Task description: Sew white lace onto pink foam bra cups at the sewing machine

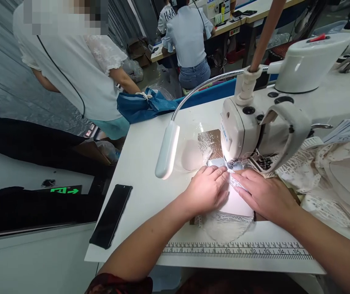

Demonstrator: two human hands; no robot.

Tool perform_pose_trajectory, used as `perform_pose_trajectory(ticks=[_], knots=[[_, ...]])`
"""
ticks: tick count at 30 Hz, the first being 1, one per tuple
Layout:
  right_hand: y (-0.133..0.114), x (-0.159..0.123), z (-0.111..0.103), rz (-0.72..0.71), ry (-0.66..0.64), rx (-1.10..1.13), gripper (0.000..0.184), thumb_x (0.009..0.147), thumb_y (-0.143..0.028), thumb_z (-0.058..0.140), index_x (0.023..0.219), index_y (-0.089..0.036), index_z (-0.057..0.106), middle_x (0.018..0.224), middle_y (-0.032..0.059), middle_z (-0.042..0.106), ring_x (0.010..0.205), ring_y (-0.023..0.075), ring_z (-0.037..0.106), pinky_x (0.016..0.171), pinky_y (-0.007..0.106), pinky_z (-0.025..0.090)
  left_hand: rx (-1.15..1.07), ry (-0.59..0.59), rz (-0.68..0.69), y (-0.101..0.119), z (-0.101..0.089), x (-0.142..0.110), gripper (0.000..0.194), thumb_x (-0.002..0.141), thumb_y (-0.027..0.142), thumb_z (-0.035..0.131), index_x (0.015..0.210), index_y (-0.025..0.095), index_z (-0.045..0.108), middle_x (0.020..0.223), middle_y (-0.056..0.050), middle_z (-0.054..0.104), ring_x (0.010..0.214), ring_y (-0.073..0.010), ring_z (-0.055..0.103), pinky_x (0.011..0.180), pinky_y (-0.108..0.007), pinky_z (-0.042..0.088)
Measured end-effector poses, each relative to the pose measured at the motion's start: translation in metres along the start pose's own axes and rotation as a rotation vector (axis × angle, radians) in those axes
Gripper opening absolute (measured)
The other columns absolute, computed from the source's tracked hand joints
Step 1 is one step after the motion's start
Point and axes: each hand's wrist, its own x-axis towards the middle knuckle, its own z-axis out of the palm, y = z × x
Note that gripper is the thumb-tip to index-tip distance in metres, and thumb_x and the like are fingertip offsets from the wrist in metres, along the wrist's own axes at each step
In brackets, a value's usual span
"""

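My left hand [207,188] lies flat, fingers together, on a piece of white lace fabric [227,223] just in front of the needle of a white sewing machine [263,122]. My right hand [262,195] presses flat on the same fabric from the right, fingertips at the presser foot [235,166]. Both hands hold the lace down against the table. More lace piece [195,154] lies past the needle on the far side.
A gooseneck lamp [167,149] hangs over the table's left. A black phone [111,215] lies near the left edge. A printed ruler [236,250] runs along the front edge. Piled lace [337,179] sits right. One person stands at far left; another sits behind.
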Motion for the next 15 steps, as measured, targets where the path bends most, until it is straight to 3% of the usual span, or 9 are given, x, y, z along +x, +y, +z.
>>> perform_pose_trajectory(ticks=[8, 15], knots=[[-0.005, 0.005, 0.005, 0.030, 0.032, -0.101, 0.034, 0.095, -0.030, 0.044, 0.115, -0.023, 0.071, 0.088, 0.0066, 0.073, 0.063, 0.0159, 0.062, 0.047, 0.028, 0.033, 0.028, -0.056, 0.070, -0.020, -0.011, 0.010, 0.049, 0.090, 0.030, 0.047, 0.134, 0.010, 0.053, 0.140, -0.013, 0.055, 0.123, -0.0331, 0.049, 0.102, -0.048, 0.039], [0.000, -0.001, 0.006, 0.029, 0.021, 0.010, 0.034, 0.094, -0.029, 0.044, 0.113, -0.024, 0.071, 0.087, 0.0050, 0.074, 0.069, 0.0174, 0.067, 0.049, 0.026, 0.041, 0.117, -0.016, 0.152, -0.026, -0.019, 0.006, 0.038, 0.090, 0.020, 0.047, 0.123, 0.009, 0.060, 0.133, -0.014, 0.059, 0.124, -0.0341, 0.047, 0.105, -0.053, 0.035]])
